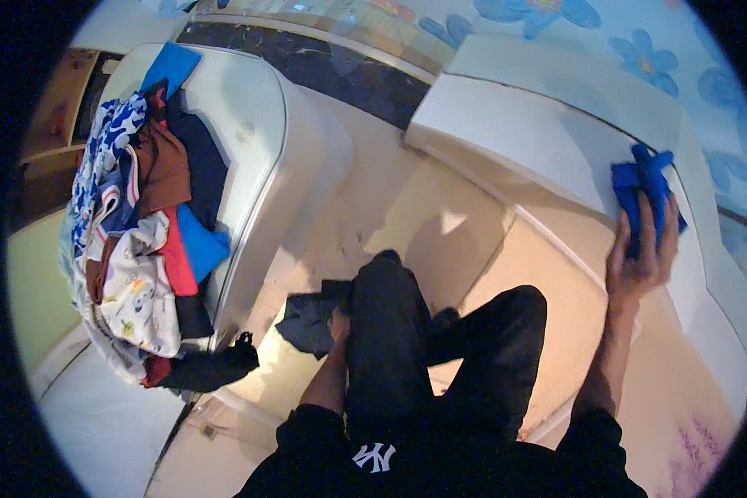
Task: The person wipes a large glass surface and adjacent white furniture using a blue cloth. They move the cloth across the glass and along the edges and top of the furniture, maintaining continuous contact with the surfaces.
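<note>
At the far right, my right hand [644, 261] has its fingers over a bunched blue cloth [638, 183], held against the white bench-like ledge [535, 131]. Lower and near the middle, my left hand [341, 327] grips a dark grey cloth [305, 324] beside my knee; the knee partly covers that hand. To the left, a heap of clothes [143, 280] lies on a rounded pale cabinet top [255, 124]. In it are a brown garment [165, 165], a bright blue piece [202, 243], a red piece [179, 261] and a white printed one [137, 305].
My bent legs [386, 336] in dark trousers fill the lower middle. A black garment [215, 367] hangs past the cabinet's near edge. Wooden shelving [53, 124] stands at far left. Behind runs a dark stone-look strip [324, 65]; the wall [647, 56] has blue flowers.
</note>
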Action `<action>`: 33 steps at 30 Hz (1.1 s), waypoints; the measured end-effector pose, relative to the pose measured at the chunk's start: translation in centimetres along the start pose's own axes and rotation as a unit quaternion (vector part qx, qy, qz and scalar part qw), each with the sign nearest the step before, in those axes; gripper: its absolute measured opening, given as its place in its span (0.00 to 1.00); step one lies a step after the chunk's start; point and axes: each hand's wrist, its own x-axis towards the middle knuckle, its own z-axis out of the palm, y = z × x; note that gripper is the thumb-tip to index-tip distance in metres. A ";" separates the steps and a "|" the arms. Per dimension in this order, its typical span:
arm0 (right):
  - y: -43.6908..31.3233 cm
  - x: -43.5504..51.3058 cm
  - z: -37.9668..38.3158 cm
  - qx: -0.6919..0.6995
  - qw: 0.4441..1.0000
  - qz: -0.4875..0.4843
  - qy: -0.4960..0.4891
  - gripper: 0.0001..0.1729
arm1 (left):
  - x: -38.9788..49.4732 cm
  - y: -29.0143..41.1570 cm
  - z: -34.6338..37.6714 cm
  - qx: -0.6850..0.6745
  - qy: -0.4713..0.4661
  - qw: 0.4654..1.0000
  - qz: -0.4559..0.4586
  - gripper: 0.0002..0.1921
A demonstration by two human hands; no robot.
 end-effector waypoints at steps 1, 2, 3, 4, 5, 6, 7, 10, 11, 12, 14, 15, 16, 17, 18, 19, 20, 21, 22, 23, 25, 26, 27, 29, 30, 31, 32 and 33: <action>0.1 0.0 0.1 -0.011 1.000 0.005 -0.005 0.20 | 0.4 -0.3 0.2 -0.004 0.009 1.000 -0.011 0.18; -0.2 0.1 0.8 -0.014 1.000 -0.007 0.015 0.19 | 0.7 -1.7 1.2 -0.017 0.025 0.999 -0.032 0.18; 0.2 -0.4 1.0 -0.032 0.999 -0.004 0.028 0.18 | 1.5 -1.7 1.2 -0.018 0.034 0.999 -0.034 0.19; 0.6 -0.8 1.2 -0.050 0.998 0.002 0.033 0.17 | 2.2 -1.8 1.2 -0.016 0.044 0.998 -0.040 0.19; 0.9 -1.3 1.5 -0.060 0.997 0.007 0.041 0.16 | 2.7 -2.4 1.5 -0.021 0.060 0.997 -0.050 0.19; 0.8 -1.2 2.3 -0.054 0.996 0.000 0.065 0.15 | 2.9 -3.7 3.2 -0.040 0.076 0.994 -0.069 0.19; 1.2 -1.5 2.5 -0.080 0.994 0.013 0.075 0.15 | 3.3 -3.5 3.8 -0.044 0.084 0.993 -0.072 0.20; 1.7 -1.9 2.4 -0.105 0.989 0.027 0.096 0.15 | 4.5 -2.6 6.4 -0.058 0.097 0.991 -0.072 0.20; 1.7 -1.8 2.8 -0.098 0.989 0.035 0.109 0.15 | 4.5 -3.2 7.0 -0.070 0.109 0.988 -0.080 0.21; 1.7 -1.8 3.2 -0.092 0.987 0.042 0.122 0.15 | 4.8 -3.2 7.8 -0.084 0.122 0.985 -0.084 0.21; 1.9 -1.8 3.2 -0.085 0.987 0.043 0.133 0.15 | 4.5 -3.2 8.7 -0.105 0.140 0.981 -0.089 0.21; 1.8 -1.7 3.1 -0.080 0.986 0.045 0.137 0.15 | 4.3 -3.0 8.9 -0.119 0.153 0.977 -0.089 0.22; 1.6 -1.8 3.0 -0.086 0.986 0.044 0.134 0.15 | 4.1 -2.8 9.2 -0.139 0.166 0.972 -0.089 0.22; 1.3 -2.1 3.0 -0.093 0.986 0.042 0.131 0.16 | 3.9 -2.8 9.4 -0.160 0.183 0.966 -0.085 0.22; 1.0 -1.9 3.4 -0.086 0.986 0.038 0.134 0.16 | 3.3 -3.1 9.0 -0.189 0.211 0.955 -0.089 0.22; 0.6 -1.9 3.4 -0.076 0.987 0.041 0.135 0.16 | 3.1 -2.6 8.5 -0.228 0.236 0.941 -0.081 0.23; 0.9 -1.8 3.2 -0.071 0.987 0.026 0.138 0.16 | 2.9 -2.0 8.2 -0.270 0.262 0.924 -0.072 0.23; 1.2 -1.8 2.9 -0.059 0.988 0.018 0.143 0.16 | 2.6 -1.2 7.0 -0.320 0.300 0.897 -0.056 0.23; 1.0 -1.9 2.7 -0.065 0.987 0.024 0.142 0.16 | 2.0 -0.2 4.9 -0.368 0.335 0.867 -0.036 0.24; 0.8 -1.8 2.6 -0.069 0.987 0.027 0.139 0.16 | 1.2 0.8 3.0 -0.418 0.366 0.831 -0.012 0.24; 0.9 -1.7 2.2 -0.058 0.988 0.035 0.140 0.16 | -1.9 3.2 -2.3 -0.543 0.391 0.742 0.047 0.24; 0.8 -1.8 1.9 -0.043 0.988 0.037 0.143 0.16 | -4.2 4.9 -5.3 -0.610 0.384 0.687 0.088 0.24; 0.7 -1.8 1.8 -0.025 0.989 0.040 0.144 0.16 | -6.9 6.5 -8.4 -0.671 0.376 0.627 0.126 0.25; 0.9 -1.7 1.9 -0.008 0.987 0.035 0.156 0.15 | -11.6 7.4 -12.7 -0.756 0.354 0.517 0.189 0.26; 0.8 -1.7 1.7 -0.004 0.987 0.034 0.154 0.15 | -15.7 9.0 -15.2 -0.739 0.371 0.517 0.220 0.26; 0.8 -1.7 1.6 -0.001 0.988 0.034 0.152 0.15 | -20.1 10.7 -18.0 -0.721 0.387 0.517 0.251 0.27; 0.9 -1.6 1.4 0.011 0.987 0.034 0.156 0.16 | -24.0 11.5 -21.1 -0.675 0.435 0.515 0.298 0.25; 1.0 -1.7 1.6 0.015 0.987 0.032 0.158 0.16 | -27.0 12.1 -23.9 -0.624 0.480 0.514 0.340 0.23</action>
